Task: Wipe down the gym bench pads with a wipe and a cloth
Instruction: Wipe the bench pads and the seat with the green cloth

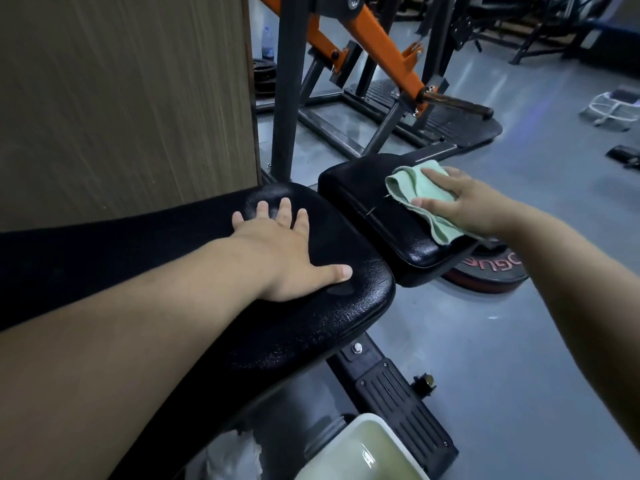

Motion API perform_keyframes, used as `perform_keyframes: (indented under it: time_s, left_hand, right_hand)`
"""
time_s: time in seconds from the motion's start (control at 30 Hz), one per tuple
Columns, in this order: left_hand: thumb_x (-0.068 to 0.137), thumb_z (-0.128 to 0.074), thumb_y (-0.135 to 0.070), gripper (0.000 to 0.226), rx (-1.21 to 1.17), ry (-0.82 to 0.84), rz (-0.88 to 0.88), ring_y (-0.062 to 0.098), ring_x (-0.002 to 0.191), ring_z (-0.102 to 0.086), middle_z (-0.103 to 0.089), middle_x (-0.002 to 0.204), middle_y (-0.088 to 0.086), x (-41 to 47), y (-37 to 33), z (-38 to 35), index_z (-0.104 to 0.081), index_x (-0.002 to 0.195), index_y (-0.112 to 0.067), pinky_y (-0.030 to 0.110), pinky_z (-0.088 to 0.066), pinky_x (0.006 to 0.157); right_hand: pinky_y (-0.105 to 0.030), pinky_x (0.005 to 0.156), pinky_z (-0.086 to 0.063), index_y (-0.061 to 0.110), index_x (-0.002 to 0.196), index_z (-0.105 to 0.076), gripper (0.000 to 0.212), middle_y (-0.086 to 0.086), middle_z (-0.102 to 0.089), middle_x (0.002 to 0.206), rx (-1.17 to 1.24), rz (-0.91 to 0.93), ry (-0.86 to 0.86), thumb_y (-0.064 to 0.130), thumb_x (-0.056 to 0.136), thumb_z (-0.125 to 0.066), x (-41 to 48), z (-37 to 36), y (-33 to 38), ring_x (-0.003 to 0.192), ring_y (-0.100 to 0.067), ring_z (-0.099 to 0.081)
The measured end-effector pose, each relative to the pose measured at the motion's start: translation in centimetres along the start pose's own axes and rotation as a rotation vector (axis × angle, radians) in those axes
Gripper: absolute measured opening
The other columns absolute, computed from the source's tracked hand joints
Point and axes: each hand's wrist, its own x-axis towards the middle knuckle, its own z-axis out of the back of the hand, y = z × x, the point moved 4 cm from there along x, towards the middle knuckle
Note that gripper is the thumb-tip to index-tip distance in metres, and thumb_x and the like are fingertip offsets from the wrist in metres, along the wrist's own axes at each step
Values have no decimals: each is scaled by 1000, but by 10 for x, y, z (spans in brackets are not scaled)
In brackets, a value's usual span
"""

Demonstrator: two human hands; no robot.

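The long black back pad (346, 306) of the gym bench runs from the left edge to the middle. My left hand (280, 251) lies flat on it, fingers spread, holding nothing. Beyond a narrow gap sits the smaller black seat pad (349, 188). A light green cloth (415, 199) is bunched on the seat pad's right side. My right hand (464, 202) presses down on the cloth, with the thumb on its near edge. No wipe can be picked out for certain.
A white bin (367, 452) with yellowish liquid stands on the floor below the bench, beside crumpled white material (228, 455). The bench's black frame (398, 389) runs under the pads. A red-lettered weight plate (491, 275) lies right of the seat. A wooden panel (121, 91) and an orange-and-grey machine (374, 39) stand behind.
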Motion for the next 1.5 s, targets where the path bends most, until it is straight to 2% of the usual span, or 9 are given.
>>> perform_keyframes:
  time_s: [0.23, 0.33, 0.63, 0.73, 0.83, 0.9, 1.13, 1.33, 1.5]
  left_hand:
    - [74, -18, -92, 115, 12, -8, -1, 37, 151, 11, 21, 164, 8, -1, -1, -1, 13, 157, -18, 60, -4, 120]
    - [74, -19, -93, 116, 15, -8, 5, 38, 151, 10, 20, 164, 8, -3, -1, -1, 13, 157, -18, 60, -4, 120]
    - [75, -19, -92, 115, 25, -11, 18, 37, 151, 10, 20, 164, 9, -4, -3, 0, 13, 157, -18, 60, -4, 119]
    - [75, -19, -92, 115, 23, -22, 19, 37, 151, 10, 20, 164, 9, -4, -3, -1, 13, 157, -18, 61, -3, 119]
    - [75, -19, -92, 115, 18, -20, 24, 37, 151, 11, 20, 164, 9, -5, -3, -2, 13, 157, -18, 61, -2, 119]
    - [75, -19, -92, 115, 16, -18, 27, 37, 151, 11, 20, 164, 9, -6, -3, -1, 13, 157, -18, 61, -2, 119]
    - [76, -19, -92, 114, 14, -4, 30, 38, 151, 12, 22, 164, 9, -6, -2, -1, 14, 156, -18, 60, -1, 120]
    - [78, -21, -91, 114, -2, -5, 25, 39, 150, 15, 23, 163, 10, -5, -1, -1, 15, 156, -17, 62, 1, 119]
    - [78, -21, -91, 113, -13, 8, 15, 39, 150, 17, 25, 162, 11, -3, 0, -2, 16, 156, -17, 62, 2, 119]
  right_hand:
    - [-43, 117, -25, 49, 137, -49, 75, 17, -29, 156, 214, -87, -380, 80, 69, -52, -51, -25, -5, 143, -18, -31]
    - [-34, 113, -19, 43, 137, -52, 68, 17, -27, 157, 311, -107, -501, 70, 75, -55, -71, -40, -2, 142, -20, -26]
    - [-35, 113, -12, 41, 144, -43, 72, 17, -8, 161, 427, -127, -755, 67, 78, -48, -109, -88, 36, 143, -23, -10]
    - [-44, 118, -7, 33, 141, -50, 70, 4, -15, 162, 322, -39, -753, 66, 79, -51, -109, -92, 47, 149, -31, -3]
    - [-57, 116, -14, 25, 133, -61, 64, -10, -39, 153, -10, 98, -704, 64, 83, -49, -101, -82, 54, 144, -42, -24]
    - [-56, 115, -18, 26, 136, -58, 65, -13, -43, 151, -192, 122, -598, 65, 85, -44, -92, -73, 60, 140, -42, -33]
    - [-53, 121, -7, 31, 156, -15, 71, -9, -7, 165, -385, 79, -149, 64, 96, -32, -30, -60, 98, 150, -36, -6]
    - [-55, 120, -4, 32, 156, -15, 71, -7, -4, 165, -409, 74, -23, 66, 95, -28, 50, -65, 140, 150, -38, -3]
    - [-50, 121, -4, 29, 156, -15, 66, -7, -3, 165, -405, 135, -16, 59, 99, -27, 49, -64, 138, 151, -35, -3]
